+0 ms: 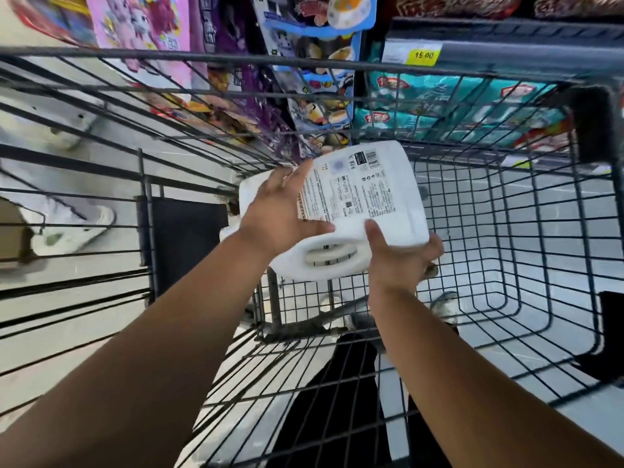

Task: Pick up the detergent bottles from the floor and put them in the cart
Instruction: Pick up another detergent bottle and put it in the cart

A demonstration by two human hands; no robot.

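Observation:
A large white detergent bottle with a printed back label and a moulded handle lies tilted on its side inside the black wire cart, above the cart's mesh floor. My left hand presses flat on the bottle's left side and label. Its lower right corner rests in the grip of my right hand, thumb on top. Both forearms reach in over the near edge of the cart. No other bottle shows.
Store shelves with teal packs and a yellow price tag stand behind the cart. Hanging colourful packets are at the back centre. Another person's white shoes are on the pale floor to the left.

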